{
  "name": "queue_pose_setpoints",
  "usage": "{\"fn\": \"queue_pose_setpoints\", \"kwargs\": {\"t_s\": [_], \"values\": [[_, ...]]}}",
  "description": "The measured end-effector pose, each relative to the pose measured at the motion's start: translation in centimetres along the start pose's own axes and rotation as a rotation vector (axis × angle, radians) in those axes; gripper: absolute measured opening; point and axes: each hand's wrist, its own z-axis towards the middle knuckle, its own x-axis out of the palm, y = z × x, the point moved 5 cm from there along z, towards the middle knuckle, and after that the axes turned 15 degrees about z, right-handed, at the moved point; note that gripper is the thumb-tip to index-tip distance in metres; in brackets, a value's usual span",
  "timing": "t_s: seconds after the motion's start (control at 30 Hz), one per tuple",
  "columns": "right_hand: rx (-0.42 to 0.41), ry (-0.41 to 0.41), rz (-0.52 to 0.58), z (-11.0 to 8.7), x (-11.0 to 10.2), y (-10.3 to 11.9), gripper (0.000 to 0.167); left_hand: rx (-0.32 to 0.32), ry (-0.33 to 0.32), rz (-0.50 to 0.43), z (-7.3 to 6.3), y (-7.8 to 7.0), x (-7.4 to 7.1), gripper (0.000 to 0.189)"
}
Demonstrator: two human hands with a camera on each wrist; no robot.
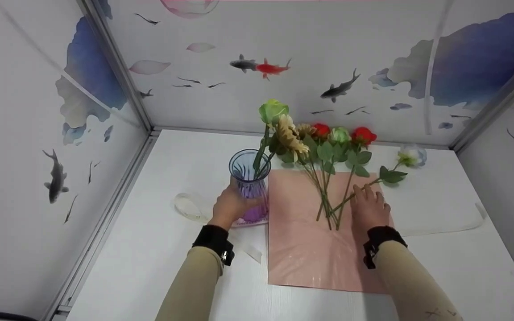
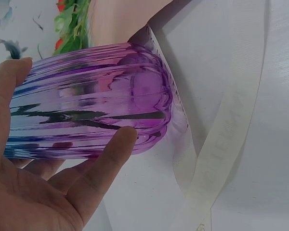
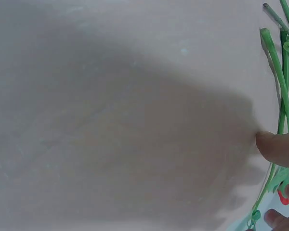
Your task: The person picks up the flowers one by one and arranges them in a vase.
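White table: left hand grips a vase of flowers at left; right hand is at a stem at right, pinch unclear. Arranging on pink paper seems underway; next calls for a steady vase.

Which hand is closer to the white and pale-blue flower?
Right. The right hand is at the green stem of the white and pale-blue flower. The left hand is farther off, holding the see-through, ribbed blue-and-purple vase.

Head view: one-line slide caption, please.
The left hand grips a vase holding flowers; the right hand is at loose stems on pink paper.
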Motion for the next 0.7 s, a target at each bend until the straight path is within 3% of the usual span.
{"fn": "queue_pose_setpoints", "kwargs": {"t_s": [0.13, 0.33, 0.5, 0.7], "values": [[0.001, 0.09, -0.014, 0.07, 0.25, 0.0, 0.06, 0.001, -0.002, 0.0, 0.05, 0.03, 0.05, 0.103], [0.073, 0.24, -0.022, -0.18, 0.37, -0.36, 0.06, -0.005, -0.004, 0.011, 0.09, 0.07, 0.08, 0.102], [0.095, 0.244, -0.007, -0.38, -0.03, -0.43, 0.058, -0.018, -0.003, 0.017, -0.01, 0.13, -0.03, 0.102], [0.039, 0.283, -0.04, -0.43, 0.06, -0.49, 0.061, -0.009, -0.001, 0.011, -0.08, 0.01, 0.0, 0.104]]}}
